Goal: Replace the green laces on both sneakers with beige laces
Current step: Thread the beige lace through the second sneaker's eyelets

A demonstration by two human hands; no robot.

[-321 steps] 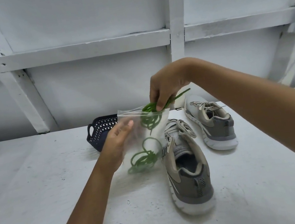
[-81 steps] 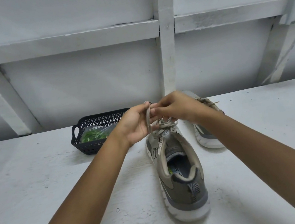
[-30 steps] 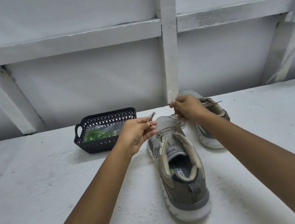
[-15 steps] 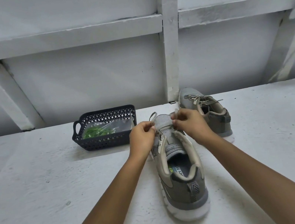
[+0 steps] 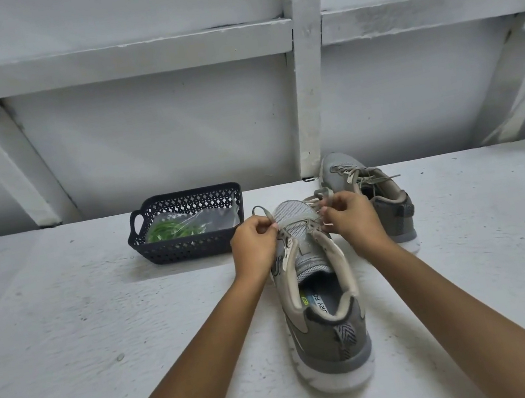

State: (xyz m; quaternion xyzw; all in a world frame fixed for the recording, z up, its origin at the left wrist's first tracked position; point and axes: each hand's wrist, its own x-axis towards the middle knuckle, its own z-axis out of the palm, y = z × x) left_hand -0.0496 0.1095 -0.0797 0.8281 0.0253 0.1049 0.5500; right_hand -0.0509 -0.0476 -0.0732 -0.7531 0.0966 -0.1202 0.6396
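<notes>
Perhaps a workshop: rough white-painted bench (image 5: 68,335), bare timber-framed wall (image 5: 155,129)

Near sneaker (image 5: 327,337): grey-olive upper, light grey mesh toe, beige collar trim, white sole, black-and-white chevron heel tab. Far sneaker (image 5: 392,212): same grey, white sole. Beige laces (image 5: 350,177) on both. Basket (image 5: 186,250): dark navy, diamond lattice. Inside: green laces (image 5: 167,230), clear bag (image 5: 219,220). Desk (image 5: 68,335): white, dark specks. Wall (image 5: 157,140): white.
</notes>
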